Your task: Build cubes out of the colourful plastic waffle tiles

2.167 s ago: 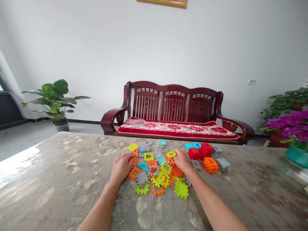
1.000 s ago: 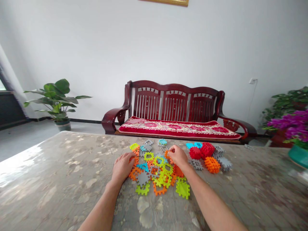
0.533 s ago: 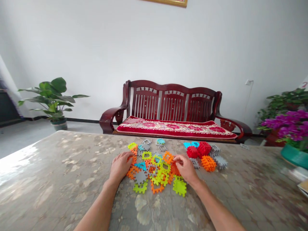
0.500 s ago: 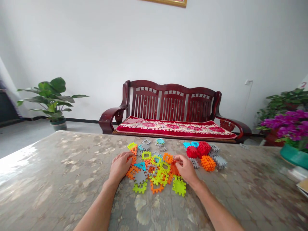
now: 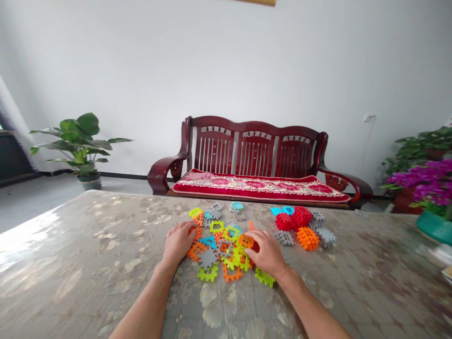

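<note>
A heap of flat toothed plastic tiles (image 5: 226, 245) in orange, lime, grey and blue lies on the marble-patterned table (image 5: 88, 263). My left hand (image 5: 179, 242) rests palm down on the heap's left edge, fingers curled over an orange tile. My right hand (image 5: 265, 252) lies over the heap's right side, its fingers pinching an orange tile (image 5: 245, 240). Beyond it to the right stand assembled cubes, red (image 5: 294, 219) and orange (image 5: 308, 238), with loose grey tiles (image 5: 323, 230) around them.
A dark wooden bench (image 5: 254, 165) with a red cushion stands behind the table. A leafy potted plant (image 5: 79, 146) is on the floor at left. Purple flowers in a teal pot (image 5: 432, 202) sit at the table's right edge.
My right hand has drawn back from the far middle of the heap to its near right side, bringing an orange tile with it. The left hand has stayed in place.
</note>
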`<state>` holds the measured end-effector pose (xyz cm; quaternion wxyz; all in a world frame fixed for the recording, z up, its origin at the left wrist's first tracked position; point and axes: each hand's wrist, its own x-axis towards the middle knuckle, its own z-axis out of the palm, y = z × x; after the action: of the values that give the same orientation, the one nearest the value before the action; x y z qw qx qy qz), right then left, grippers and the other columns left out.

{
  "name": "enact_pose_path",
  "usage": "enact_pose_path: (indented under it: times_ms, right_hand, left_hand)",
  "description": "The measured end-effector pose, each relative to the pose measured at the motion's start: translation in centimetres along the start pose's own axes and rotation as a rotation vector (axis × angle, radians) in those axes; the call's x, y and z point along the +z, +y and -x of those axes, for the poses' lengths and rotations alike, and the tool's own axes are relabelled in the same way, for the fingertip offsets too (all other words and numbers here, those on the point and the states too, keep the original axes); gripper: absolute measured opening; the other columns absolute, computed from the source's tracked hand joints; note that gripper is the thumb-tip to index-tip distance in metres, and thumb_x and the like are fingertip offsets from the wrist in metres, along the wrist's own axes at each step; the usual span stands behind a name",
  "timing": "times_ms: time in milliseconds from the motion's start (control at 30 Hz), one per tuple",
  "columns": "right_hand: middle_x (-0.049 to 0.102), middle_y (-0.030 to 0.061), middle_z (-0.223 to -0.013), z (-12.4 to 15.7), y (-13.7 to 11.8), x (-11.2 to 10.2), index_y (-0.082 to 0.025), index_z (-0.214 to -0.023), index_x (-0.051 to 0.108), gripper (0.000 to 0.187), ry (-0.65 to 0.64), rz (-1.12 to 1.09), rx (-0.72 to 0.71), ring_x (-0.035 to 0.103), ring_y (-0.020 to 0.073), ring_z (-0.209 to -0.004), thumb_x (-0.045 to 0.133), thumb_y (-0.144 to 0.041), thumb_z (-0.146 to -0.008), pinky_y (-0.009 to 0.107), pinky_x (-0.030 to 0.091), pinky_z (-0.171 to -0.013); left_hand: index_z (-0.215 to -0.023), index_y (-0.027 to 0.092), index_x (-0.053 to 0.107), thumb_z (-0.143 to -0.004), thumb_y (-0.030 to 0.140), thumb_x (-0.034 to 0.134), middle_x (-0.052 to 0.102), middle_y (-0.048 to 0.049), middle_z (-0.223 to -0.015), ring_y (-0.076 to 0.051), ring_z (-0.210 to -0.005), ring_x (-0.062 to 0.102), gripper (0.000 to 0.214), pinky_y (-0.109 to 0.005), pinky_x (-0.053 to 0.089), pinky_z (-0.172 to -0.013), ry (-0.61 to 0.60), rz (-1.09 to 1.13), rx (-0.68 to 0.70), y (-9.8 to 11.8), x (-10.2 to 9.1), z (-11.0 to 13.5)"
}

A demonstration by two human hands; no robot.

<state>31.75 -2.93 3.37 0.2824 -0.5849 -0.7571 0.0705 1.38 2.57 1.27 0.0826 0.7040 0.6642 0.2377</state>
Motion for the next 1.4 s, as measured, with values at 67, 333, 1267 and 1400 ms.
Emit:
enact_pose_path:
  times_ms: [67, 333, 1267, 1400]
  right_hand:
    - [0.069, 0.0021, -0.114, 0.1, -0.2, 0.1, -0.028, -0.111, 0.068, 0.035, -0.045, 0.027, -0.003, 0.058, 0.0210, -0.108, 0.063, -0.026, -0.076, 0.033, 0.040, -0.097]
    - [0.074, 0.0010, -0.102, -0.3, 0.5, 1.1, -0.028, -0.101, 0.071, 0.026, 0.032, 0.084, 0.043, 0.064, 0.0174, -0.096, 0.047, -0.024, -0.092, 0.028, 0.043, -0.088]
    - [0.075, 0.0037, -0.093, -0.6, 2.5, -1.4, -0.023, -0.101, 0.069, 0.034, 0.191, -0.127, 0.437, 0.069, 0.0192, -0.079, 0.042, -0.037, -0.087, 0.027, 0.049, -0.070]
    - [0.073, 0.0028, -0.104, 0.0, 2.3, -2.2, -0.026, -0.099, 0.070, 0.027, 0.131, 0.103, 0.388, 0.066, 0.0211, -0.099, 0.050, -0.034, -0.083, 0.028, 0.047, -0.081]
  left_hand:
    - [-0.109, 0.031, 0.068, -0.086, 0.028, 0.043, 0.064, 0.0011, -0.128, -0.020, -0.120, 0.055, 0.034, -0.035, 0.035, -0.105, -0.004, 0.003, -0.001, 0.0, 0.0, 0.0]
    - [-0.109, 0.031, 0.068, -0.086, 0.027, 0.042, 0.065, 0.0010, -0.127, -0.020, -0.119, 0.055, 0.034, -0.035, 0.036, -0.103, 0.001, -0.009, -0.009, 0.2, -0.1, 0.1]
    - [-0.108, 0.033, 0.069, -0.087, 0.030, 0.042, 0.065, 0.0015, -0.128, -0.021, -0.117, 0.057, 0.034, -0.036, 0.038, -0.103, 0.012, -0.032, -0.015, 0.1, -0.1, 0.0]
    - [-0.108, 0.033, 0.069, -0.087, 0.031, 0.043, 0.065, 0.0020, -0.127, -0.020, -0.118, 0.057, 0.034, -0.035, 0.038, -0.103, 0.011, -0.030, -0.007, -0.1, 0.0, -0.1]
